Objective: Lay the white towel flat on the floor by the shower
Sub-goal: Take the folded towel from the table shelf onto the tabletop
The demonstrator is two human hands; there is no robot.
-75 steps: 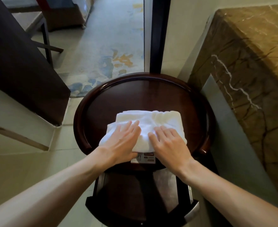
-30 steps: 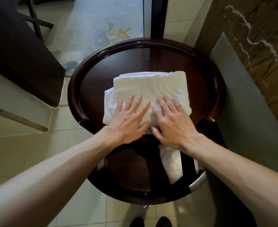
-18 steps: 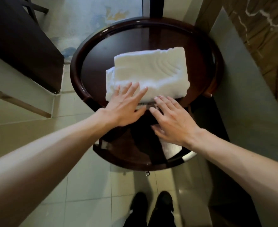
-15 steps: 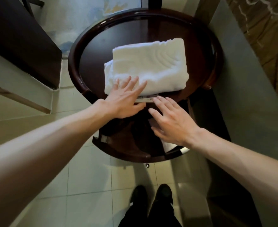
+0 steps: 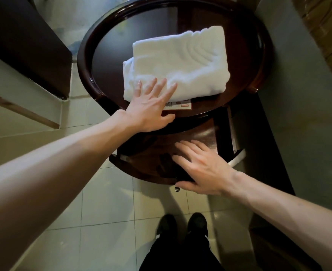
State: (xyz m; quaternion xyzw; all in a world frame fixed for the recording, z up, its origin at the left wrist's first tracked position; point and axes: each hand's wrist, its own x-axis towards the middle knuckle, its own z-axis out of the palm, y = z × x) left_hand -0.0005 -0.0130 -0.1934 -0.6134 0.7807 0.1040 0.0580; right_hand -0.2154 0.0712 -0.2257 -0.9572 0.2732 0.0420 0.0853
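- The left hand lies with fingers straight and spread. Its fingertips rest on the near left corner of the towel, and it grips nothing.
- The right hand is open too, fingers straight, and holds nothing. It is low in front of the table's lower shelf, well apart from the towel. It is blurred, so I cannot tell whether it touches the shelf.
- The white towel is folded in a thick rectangle on the round tabletop, toward the near edge and a little right of centre.
- A printed card pokes out from under the towel's near edge.
- To my eye the job is at its start: the towel is neither picked up nor unfolded.
- Next, I'd say, the fingers must curl under the near edge, with the right hand coming up to share the load. Then the bundle must be carried off and opened out on the tiled floor. No shower is in view.
- The count: one towel, two hands, one table with two levels, one card, two dark shoes.
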